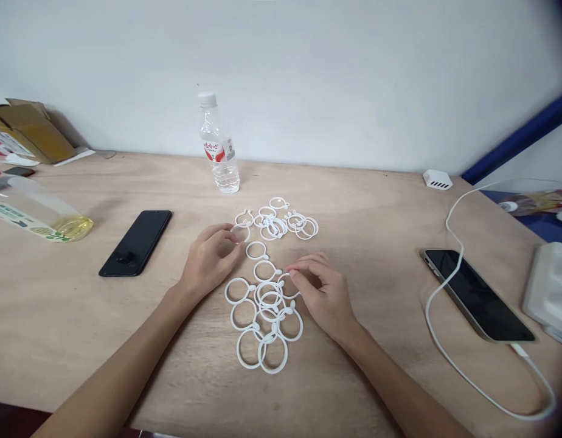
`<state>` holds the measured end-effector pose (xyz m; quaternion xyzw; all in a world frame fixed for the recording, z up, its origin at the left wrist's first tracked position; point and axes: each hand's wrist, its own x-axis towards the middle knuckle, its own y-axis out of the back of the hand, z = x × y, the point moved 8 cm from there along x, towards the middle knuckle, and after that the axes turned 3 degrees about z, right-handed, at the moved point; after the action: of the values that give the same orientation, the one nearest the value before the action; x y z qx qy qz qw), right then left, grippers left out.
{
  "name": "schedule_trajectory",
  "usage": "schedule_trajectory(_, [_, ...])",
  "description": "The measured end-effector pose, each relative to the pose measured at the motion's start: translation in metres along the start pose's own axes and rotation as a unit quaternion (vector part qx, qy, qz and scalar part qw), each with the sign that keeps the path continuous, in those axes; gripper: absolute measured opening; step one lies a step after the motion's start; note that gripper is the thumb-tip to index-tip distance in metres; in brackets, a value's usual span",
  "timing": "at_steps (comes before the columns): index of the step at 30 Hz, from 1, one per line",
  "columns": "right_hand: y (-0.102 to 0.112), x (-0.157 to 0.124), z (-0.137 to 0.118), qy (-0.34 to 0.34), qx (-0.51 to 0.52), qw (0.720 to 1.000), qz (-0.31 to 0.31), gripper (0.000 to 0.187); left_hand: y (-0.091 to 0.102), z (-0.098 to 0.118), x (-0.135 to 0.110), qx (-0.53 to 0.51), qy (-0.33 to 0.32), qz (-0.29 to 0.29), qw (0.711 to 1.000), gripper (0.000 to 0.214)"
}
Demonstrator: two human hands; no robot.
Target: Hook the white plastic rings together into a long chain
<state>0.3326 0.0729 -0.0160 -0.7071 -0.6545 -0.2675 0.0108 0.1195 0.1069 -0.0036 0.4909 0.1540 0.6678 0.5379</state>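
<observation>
Head view: right hand (324,296)'s grip pinches a white ring (291,297); left hand (209,258)'s, nearly closed, touches another ring (249,235), hold unclear.

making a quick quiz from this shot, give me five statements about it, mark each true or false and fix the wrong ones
1. The water bottle lies on its side. False: it stands upright.

2. The right hand is at the nearer cluster of white rings. True.

3. The left hand is on a smartphone. False: it is at the left edge of the farther cluster of white rings.

4. The white cable is plugged into the smartphone at the right. True.

5. The cardboard box is at the right edge of the view. False: the cardboard box is at the left edge.
</observation>
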Motion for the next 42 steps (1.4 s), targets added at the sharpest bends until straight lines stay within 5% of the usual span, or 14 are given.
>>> schedule_trajectory(6, [0.003, -0.003, 0.015, -0.079, 0.012, 0.997, 0.008, 0.028, -0.002, 0.052, -0.016, -0.155, -0.159, -0.023, 0.975, 0.004])
schedule_trajectory(12, [-0.001, 0.0, 0.007, -0.042, 0.079, 0.996, -0.014, 0.02, -0.007, 0.076, -0.029, -0.215, -0.203, -0.051, 0.954, 0.004])
schedule_trajectory(19, [0.0, 0.001, 0.005, -0.051, 0.098, 0.994, -0.012, 0.015, -0.012, 0.074, -0.03, -0.201, -0.197, -0.07, 0.957, 0.047])
schedule_trajectory(29, [-0.001, -0.001, 0.002, -0.031, 0.085, 0.996, -0.018, 0.016, -0.019, 0.065, -0.026, -0.248, -0.104, -0.11, 0.957, 0.031])
schedule_trajectory(36, [0.001, -0.001, 0.0, -0.021, 0.09, 0.996, -0.002, 0.017, -0.025, 0.063, -0.022, -0.245, -0.019, -0.206, 0.947, 0.036])
schedule_trajectory(42, [0.0, 0.0, -0.003, -0.012, 0.089, 0.996, -0.013, 0.018, -0.026, 0.042, 0.019, -0.162, -0.059, -0.165, 0.971, 0.032])
